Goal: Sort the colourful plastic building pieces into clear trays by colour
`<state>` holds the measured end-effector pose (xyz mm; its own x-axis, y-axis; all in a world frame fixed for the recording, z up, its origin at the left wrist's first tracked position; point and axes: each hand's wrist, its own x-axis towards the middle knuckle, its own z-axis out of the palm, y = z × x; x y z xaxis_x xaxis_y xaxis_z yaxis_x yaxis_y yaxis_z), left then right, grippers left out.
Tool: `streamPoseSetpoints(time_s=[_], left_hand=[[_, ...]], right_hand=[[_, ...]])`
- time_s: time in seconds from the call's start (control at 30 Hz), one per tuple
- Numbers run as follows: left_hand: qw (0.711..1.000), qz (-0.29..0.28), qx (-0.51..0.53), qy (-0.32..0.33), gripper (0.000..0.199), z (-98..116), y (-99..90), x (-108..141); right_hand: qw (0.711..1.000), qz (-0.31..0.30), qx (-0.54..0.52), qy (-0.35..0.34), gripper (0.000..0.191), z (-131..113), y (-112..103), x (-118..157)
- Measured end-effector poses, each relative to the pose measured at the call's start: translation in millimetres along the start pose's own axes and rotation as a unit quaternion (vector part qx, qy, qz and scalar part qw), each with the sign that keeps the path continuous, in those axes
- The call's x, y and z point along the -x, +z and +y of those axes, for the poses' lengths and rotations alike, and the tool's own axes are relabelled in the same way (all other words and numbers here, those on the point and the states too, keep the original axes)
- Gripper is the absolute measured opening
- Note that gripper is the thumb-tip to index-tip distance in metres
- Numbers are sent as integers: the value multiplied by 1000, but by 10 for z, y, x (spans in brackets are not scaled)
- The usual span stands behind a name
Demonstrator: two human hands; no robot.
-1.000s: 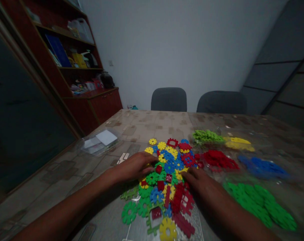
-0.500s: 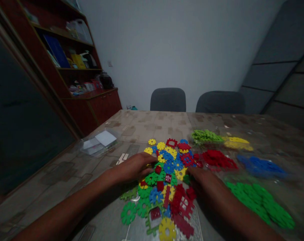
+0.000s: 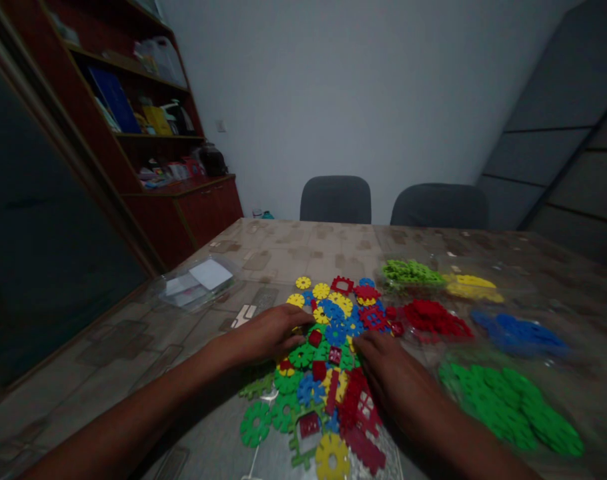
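A loose pile of flat plastic notched-disc building pieces [image 3: 336,333] in yellow, blue, green and red lies in front of me. At its left edge is my left hand [image 3: 276,331], thumb and fingers apart, fingertips touching the pieces. On the right side my right hand [image 3: 383,357] reaches over the pile with fingers stretched out, its fingertips on a mostly covered yellow disc [image 3: 351,344]. Nearer me are a red window piece [image 3: 366,408], a green frame piece [image 3: 299,445] and a yellow disc [image 3: 332,457].
To the right, clear bags hold light green pieces [image 3: 412,272], yellow pieces [image 3: 472,287], red pieces [image 3: 436,321], blue pieces [image 3: 521,331] and green discs [image 3: 513,403]. A plastic bag with white papers [image 3: 211,275] lies left. Two grey chairs [image 3: 335,198] stand behind the patterned table [image 3: 278,257].
My right hand has moved left over the pile, covering most of a yellow disc that showed before. My left hand has stayed nearly still.
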<state>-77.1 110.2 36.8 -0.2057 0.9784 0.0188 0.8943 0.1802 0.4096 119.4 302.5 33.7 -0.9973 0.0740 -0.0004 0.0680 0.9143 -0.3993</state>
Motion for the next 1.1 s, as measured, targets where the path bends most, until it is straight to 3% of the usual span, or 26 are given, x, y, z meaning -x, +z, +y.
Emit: streamPoseSetpoints(time_s=[0.2,0.43,0.73,0.87,1.1], left_hand=[[1000,-7,-1,12,22,13,-21,-13],[1000,-3,-6,3,25,-15,-1,-7],[1000,-1,13,8,24,7,-22,-10],[1000,-12,7,9,24,3,-25,-10],[1000,-4,4,3,24,-14,-12,-10]], right_hand=[[997,-36,52,37,29,-40,10,-38],[998,-7,56,33,29,36,44,-81],[995,-8,57,81,19,36,29,-49],[997,-4,40,61,17,44,58,-47],[997,-1,72,30,43,-40,-21,-176]])
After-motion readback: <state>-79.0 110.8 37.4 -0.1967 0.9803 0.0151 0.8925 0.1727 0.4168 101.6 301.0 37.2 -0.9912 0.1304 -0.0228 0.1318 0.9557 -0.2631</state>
